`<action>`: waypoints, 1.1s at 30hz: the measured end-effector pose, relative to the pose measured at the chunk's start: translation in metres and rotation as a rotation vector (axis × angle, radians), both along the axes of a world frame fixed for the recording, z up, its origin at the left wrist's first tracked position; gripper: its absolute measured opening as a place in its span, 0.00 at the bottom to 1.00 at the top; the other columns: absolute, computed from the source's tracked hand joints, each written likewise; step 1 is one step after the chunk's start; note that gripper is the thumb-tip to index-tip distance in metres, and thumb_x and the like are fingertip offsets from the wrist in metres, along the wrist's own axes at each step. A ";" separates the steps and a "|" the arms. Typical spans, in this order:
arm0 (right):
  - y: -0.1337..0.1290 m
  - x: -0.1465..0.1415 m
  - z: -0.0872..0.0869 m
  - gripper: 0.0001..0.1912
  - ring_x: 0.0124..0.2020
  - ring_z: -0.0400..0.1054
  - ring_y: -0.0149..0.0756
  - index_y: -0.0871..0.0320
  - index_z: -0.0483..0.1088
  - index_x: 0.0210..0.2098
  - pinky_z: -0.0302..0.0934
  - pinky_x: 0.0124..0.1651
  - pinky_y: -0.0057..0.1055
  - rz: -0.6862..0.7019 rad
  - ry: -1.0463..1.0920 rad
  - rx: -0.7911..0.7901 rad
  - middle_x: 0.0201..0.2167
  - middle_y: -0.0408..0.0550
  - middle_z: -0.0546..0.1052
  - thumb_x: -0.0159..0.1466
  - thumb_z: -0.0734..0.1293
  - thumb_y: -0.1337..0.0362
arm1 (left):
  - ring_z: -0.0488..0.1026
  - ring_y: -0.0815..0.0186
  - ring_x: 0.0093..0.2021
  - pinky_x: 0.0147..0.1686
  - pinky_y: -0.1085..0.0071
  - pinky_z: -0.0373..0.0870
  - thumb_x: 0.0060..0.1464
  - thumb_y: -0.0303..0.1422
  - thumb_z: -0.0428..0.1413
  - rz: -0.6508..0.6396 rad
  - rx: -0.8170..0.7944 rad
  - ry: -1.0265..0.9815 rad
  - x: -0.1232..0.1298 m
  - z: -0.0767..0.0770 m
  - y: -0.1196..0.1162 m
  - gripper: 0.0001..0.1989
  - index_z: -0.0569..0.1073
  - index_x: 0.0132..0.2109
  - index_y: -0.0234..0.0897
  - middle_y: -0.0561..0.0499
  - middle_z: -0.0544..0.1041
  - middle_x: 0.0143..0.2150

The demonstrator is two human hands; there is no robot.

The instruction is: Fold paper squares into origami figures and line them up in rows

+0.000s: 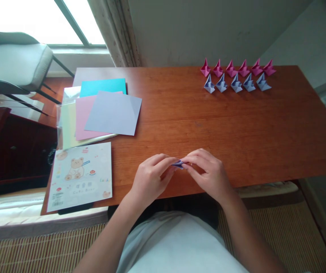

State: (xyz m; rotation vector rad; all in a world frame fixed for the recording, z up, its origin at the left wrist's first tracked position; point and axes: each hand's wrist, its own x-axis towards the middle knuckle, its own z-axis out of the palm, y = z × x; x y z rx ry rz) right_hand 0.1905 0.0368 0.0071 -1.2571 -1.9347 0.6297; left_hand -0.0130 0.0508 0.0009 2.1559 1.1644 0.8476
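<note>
A small folded piece of lavender origami paper (178, 164) is pinched between my two hands, just above the table's near edge. My left hand (153, 175) grips its left end between thumb and fingers. On the other side, my right hand (207, 170) pinches the right end. The fingertips cover much of the paper, so its full shape is hidden. At the far right of the table stand a row of pink folded paper figures (231, 69) and, in front of it, a row of lavender folded paper figures (236, 83).
On the left of the wooden table (168, 121) lie a lavender sheet (114, 113), a pink sheet (85, 117), and a teal sheet (103, 85), overlapping. Nearer me is a bear-printed pad (80, 178) at the table's left edge. A chair (15, 64) stands by the window.
</note>
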 end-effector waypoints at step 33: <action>-0.005 0.004 -0.004 0.06 0.34 0.73 0.35 0.52 0.75 0.37 0.67 0.39 0.33 -0.073 0.017 0.002 0.33 0.45 0.79 0.68 0.67 0.69 | 0.77 0.68 0.36 0.36 0.73 0.73 0.63 0.24 0.53 0.030 -0.049 -0.098 0.004 0.002 0.001 0.09 0.77 0.41 0.39 0.49 0.80 0.38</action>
